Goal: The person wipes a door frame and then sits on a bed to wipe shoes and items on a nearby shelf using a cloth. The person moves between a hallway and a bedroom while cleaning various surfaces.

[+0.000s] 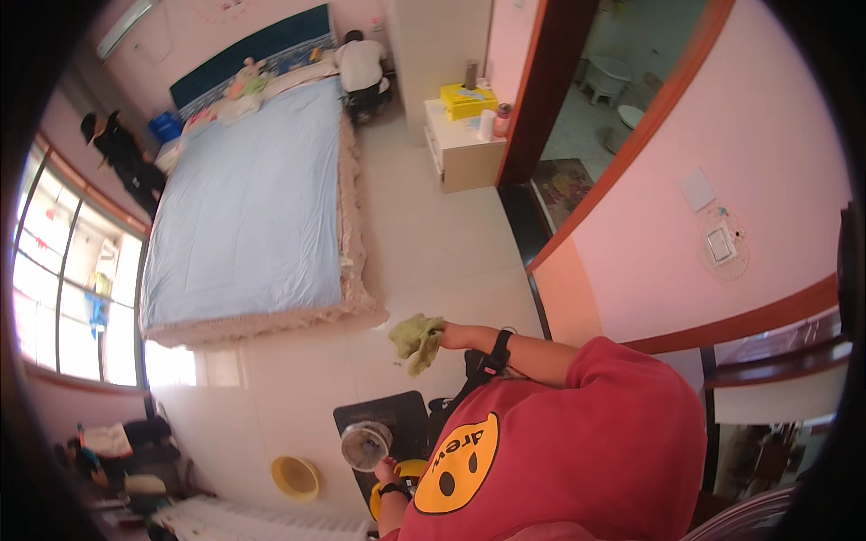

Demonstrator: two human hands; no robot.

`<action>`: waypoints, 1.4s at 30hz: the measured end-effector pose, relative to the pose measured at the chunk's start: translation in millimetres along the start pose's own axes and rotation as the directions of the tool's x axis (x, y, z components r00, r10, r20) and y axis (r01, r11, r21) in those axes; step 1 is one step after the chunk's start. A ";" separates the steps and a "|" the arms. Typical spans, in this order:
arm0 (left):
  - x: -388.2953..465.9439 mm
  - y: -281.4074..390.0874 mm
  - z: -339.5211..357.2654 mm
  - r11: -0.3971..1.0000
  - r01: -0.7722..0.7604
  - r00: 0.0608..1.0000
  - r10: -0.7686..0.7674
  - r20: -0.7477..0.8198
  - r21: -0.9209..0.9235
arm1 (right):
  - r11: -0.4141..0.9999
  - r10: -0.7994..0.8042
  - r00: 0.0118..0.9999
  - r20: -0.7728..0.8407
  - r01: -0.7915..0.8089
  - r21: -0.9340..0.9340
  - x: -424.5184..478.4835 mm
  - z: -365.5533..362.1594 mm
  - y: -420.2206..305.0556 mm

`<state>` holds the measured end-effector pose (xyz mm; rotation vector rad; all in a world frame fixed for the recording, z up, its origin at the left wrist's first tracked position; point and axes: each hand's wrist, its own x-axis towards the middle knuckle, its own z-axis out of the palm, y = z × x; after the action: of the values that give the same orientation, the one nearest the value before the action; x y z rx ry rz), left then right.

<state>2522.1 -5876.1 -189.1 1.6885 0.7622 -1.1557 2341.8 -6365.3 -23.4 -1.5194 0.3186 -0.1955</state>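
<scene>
My right hand (459, 336) holds a crumpled yellow-green cloth (417, 340) in front of my red shirt, above the pale tiled floor. My left hand (385, 468) is closed at the rim of a round, translucent container (366, 446), whose open top faces up. Its contents look dim and I cannot make them out. Below the container lies a dark mat (382, 410) on the floor. A yellow tub (411, 466) is partly hidden behind my left forearm and shirt. A separate yellow bin (295, 478) stands on the floor to the left of the container.
A bed (254, 209) with a light blue sheet and ruffled skirt stands ahead. One person (360, 64) crouches beside it; another person (128, 159) stands near the window (74, 284). A white nightstand (467, 145) is beside the bathroom doorway (517, 95). Cluttered items (128, 446) occupy the lower left.
</scene>
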 end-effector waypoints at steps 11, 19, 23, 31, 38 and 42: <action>11.8 74.4 173.4 -0.143 -0.449 0.642 0.635 0.430 0.882 | 0.886 -0.156 0.948 -0.277 0.011 -0.463 -13.2 -154.6 11.4; 15.9 130.0 167.1 0.297 -0.562 0.799 0.434 0.415 0.772 | 0.957 0.092 0.931 -0.354 -0.181 -0.226 21.8 -230.2 66.6; 0.8 131.1 159.7 0.708 -0.295 0.955 0.246 0.167 0.641 | 0.995 0.089 0.980 -0.177 -0.095 -0.025 76.6 -252.3 87.4; -34.9 88.7 161.2 0.421 -0.141 0.784 0.600 -0.159 0.896 | 0.948 -0.113 0.991 -0.071 0.086 -0.308 207.5 -226.5 33.1; -46.5 48.3 127.5 0.725 0.189 0.732 0.346 -0.587 0.662 | 0.621 0.398 0.893 0.212 -0.432 0.654 240.7 -130.5 -5.9; -15.4 -3.3 80.5 0.763 -0.099 0.912 0.327 -0.249 0.638 | 0.567 0.420 0.897 0.138 -0.377 0.732 243.0 -90.6 -30.6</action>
<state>2484.7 -5949.1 -186.7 2.5141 0.3775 -1.0046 2543.8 -6530.5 -15.0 -0.5797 0.5415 0.0116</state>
